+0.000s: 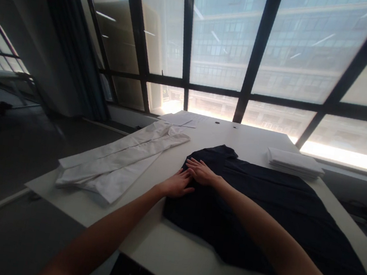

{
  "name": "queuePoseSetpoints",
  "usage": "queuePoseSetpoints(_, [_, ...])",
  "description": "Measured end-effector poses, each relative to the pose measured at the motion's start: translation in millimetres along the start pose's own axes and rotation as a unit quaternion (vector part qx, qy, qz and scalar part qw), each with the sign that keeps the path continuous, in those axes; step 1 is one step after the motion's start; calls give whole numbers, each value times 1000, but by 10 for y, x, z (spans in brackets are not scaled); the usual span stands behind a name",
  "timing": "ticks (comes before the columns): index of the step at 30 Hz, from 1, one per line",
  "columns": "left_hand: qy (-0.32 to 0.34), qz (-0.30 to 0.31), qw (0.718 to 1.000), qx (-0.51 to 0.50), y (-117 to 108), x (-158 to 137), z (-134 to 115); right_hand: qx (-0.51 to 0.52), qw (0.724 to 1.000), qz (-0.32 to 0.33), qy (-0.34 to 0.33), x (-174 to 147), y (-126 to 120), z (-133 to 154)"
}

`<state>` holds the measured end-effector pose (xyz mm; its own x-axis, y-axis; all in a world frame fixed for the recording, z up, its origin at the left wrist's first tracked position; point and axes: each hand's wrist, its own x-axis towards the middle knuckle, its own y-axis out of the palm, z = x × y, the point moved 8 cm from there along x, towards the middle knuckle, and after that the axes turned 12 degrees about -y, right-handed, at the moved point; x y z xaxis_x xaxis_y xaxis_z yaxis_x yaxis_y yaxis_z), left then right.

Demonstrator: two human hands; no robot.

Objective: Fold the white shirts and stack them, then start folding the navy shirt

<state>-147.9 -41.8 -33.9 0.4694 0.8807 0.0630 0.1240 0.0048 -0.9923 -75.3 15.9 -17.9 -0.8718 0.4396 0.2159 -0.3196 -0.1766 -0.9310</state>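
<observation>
A dark navy garment (263, 199) lies spread out on the white table (211, 134), running off towards the lower right; whether it is trousers or a top I cannot tell. My left hand (177, 184) rests flat on its left end, fingers stretched out. Just beyond it, my right hand (201, 172) also lies flat on the dark cloth, palm down. The fingers of both hands meet and partly overlap near the garment's left edge. Neither hand grips the fabric.
To the left lies a loosely folded white garment (115, 160), its lower end near the table's edge. Paper sheets (177, 119) sit behind it. A folded white cloth stack (294, 163) is at the back right. Large windows (224, 38) stand behind the table.
</observation>
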Motion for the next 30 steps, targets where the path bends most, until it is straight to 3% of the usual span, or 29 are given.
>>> queuePoseSetpoints(4, [-2, 50, 999, -5, 18, -39, -12, 26, 999, 27, 8, 49, 135, -171])
queuePoseSetpoints(14, [16, 140, 989, -41, 31, -118, 3, 12, 997, 32, 68, 161, 135, -546])
queuePoseSetpoints(17, [-13, 105, 989, -107, -57, -51, 85, -17, 997, 9, 80, 176, 137, -582])
queuePoseSetpoints(20, [-89, -15, 978, -190, -246, 64, 267, -30, 996, -1, 84, 173, 161, -600])
queuePoseSetpoints(23, [-129, -118, 967, -183, -328, 148, 391, -33, 996, -7, 82, 171, 177, -616])
queuePoseSetpoints(28, [-146, -11, 987, -71, 37, 279, 441, -38, 996, -20, 74, 172, 174, -606])
queuePoseSetpoints(30, [-151, 4, 987, -52, 102, 279, 460, -42, 996, -27, 74, 170, 162, -592])
